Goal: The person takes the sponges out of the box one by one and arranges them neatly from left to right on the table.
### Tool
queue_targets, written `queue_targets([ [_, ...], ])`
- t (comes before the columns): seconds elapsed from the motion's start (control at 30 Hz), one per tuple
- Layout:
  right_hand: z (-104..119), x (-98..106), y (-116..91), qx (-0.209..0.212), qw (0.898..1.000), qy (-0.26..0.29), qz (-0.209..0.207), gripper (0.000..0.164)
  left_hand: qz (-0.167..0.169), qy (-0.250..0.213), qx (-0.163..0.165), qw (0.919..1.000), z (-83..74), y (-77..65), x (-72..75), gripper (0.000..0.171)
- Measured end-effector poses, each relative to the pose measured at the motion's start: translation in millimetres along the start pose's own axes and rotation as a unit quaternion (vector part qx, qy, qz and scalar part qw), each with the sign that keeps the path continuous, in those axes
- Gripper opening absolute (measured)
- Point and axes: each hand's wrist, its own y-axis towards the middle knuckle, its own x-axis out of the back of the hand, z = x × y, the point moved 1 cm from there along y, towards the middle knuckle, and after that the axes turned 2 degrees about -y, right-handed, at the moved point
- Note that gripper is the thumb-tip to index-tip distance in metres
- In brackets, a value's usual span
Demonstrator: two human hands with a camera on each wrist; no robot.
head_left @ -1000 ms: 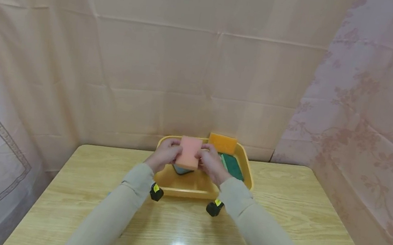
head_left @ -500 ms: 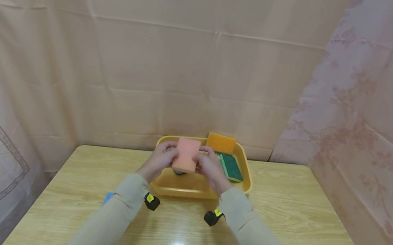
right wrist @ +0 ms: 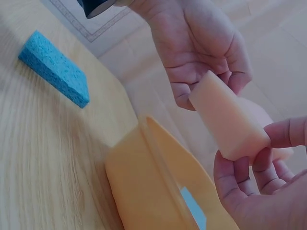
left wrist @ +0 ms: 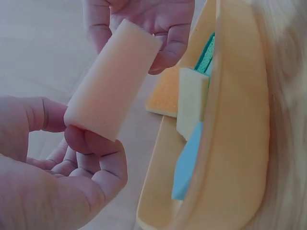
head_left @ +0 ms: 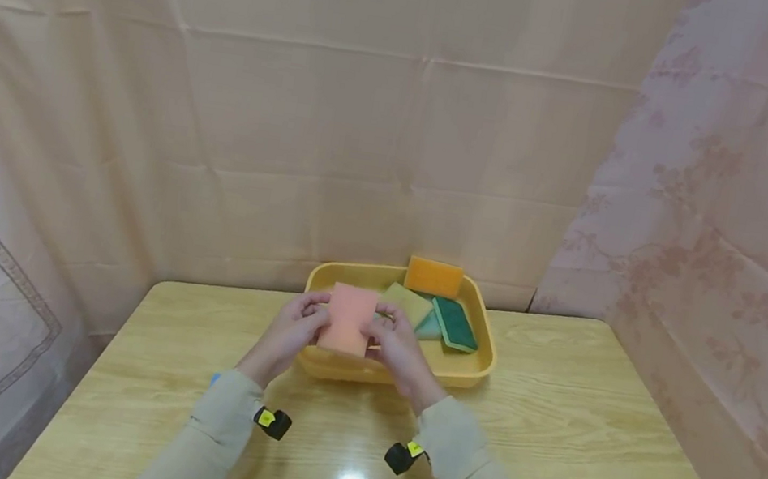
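Observation:
A pink sponge (head_left: 350,318) is held above the front part of a yellow tray (head_left: 394,378). My left hand (head_left: 288,331) pinches its left edge between thumb and fingers, and my right hand (head_left: 406,354) pinches the right edge. Seen from the left wrist, the pink sponge (left wrist: 112,81) is tilted, with its lower end in the left fingers. From the right wrist it appears as a thick block (right wrist: 230,122) with one end between the right thumb and fingers. Part of its far face is hidden.
Inside the tray lie a pale yellow sponge (head_left: 408,302), a light blue piece (head_left: 429,328) and a dark green scouring sponge (head_left: 455,325). An orange sponge (head_left: 433,278) leans at the back rim. A blue sponge (right wrist: 55,69) lies on the wooden table left of the tray.
Both hands have drawn the pink sponge toward me and slightly left. The pale yellow sponge and light blue piece in the tray now show more fully.

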Motion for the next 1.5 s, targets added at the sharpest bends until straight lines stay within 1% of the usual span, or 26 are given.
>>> queue_targets([
  [0.17,-4.4,-10.3,-5.4,0.012,1.0,-0.018,0.016,0.043,-0.006,-0.002,-0.003,1.0,3.5,-13.1,10.2,0.037],
  [0.27,-7.6,-15.5,-9.2,0.02,0.999,-0.032,0.029,0.043,-0.008,-0.003,0.001,1.0,5.7,-22.6,16.6,0.036],
  [0.47,-9.9,-21.5,-19.8,0.029,0.996,-0.059,0.057,0.041,0.006,-0.002,0.006,1.0,6.6,-39.0,28.7,0.038],
  [0.63,-10.6,-26.1,-29.5,0.018,0.993,-0.081,0.084,0.042,0.012,0.015,0.015,0.9997,11.1,-49.5,38.8,0.038],
  [0.8,-13.2,-29.5,-35.7,0.011,0.99,-0.102,0.099,0.041,0.004,0.032,0.025,0.9992,17.5,-57.0,45.1,0.037],
  [1.03,-17.6,-36.4,-41.1,0.004,0.985,-0.12,0.121,0.04,-0.003,0.05,0.037,0.998,24.4,-69.4,56.2,0.04],
  [1.23,-23.1,-40.7,-46.1,-0.004,0.982,-0.141,0.126,0.038,0.001,0.057,0.049,0.9972,30.1,-76.3,63.8,0.041],
  [1.33,-27.3,-43.0,-48.8,-0.008,0.979,-0.155,0.131,0.035,-0.005,0.061,0.06,0.9963,33.1,-80.3,66.5,0.043],
  [1.43,-31.0,-44.2,-51.6,-0.023,0.975,-0.167,0.142,0.034,-0.011,0.061,0.071,0.9955,37.1,-84.8,68.8,0.042],
  [1.5,-33.1,-44.4,-53.2,-0.03,0.972,-0.174,0.153,0.035,-0.011,0.061,0.072,0.9955,39.4,-87.7,70.1,0.043],
])
